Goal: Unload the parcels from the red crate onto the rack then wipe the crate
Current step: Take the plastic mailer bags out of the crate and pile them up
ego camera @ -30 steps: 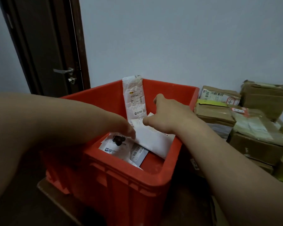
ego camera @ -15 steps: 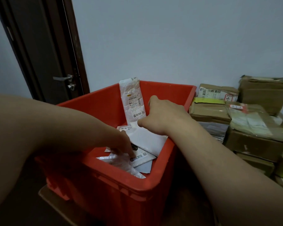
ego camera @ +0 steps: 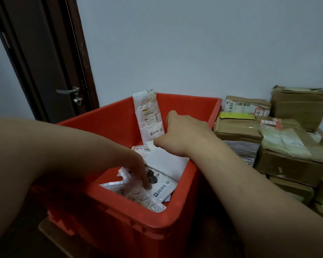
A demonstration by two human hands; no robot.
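Parcels (ego camera: 161, 185) lie flat in red crate (ego camera: 175, 216), left hand (ego camera: 135, 165) fingers on them, grip unclear; right hand (ego camera: 185, 135), at 1 o'clock, pinches white envelope (ego camera: 166, 162).

Only one camera is at work here, worn on the person's head. It faces forward and down, close over the red crate (ego camera: 110, 131) and looking straight into it. The door (ego camera: 45, 62) and wall (ego camera: 194, 43) stand behind.

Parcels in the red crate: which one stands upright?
The long white bubble mailer leaning on the crate's far wall; the other parcels lie flat below.
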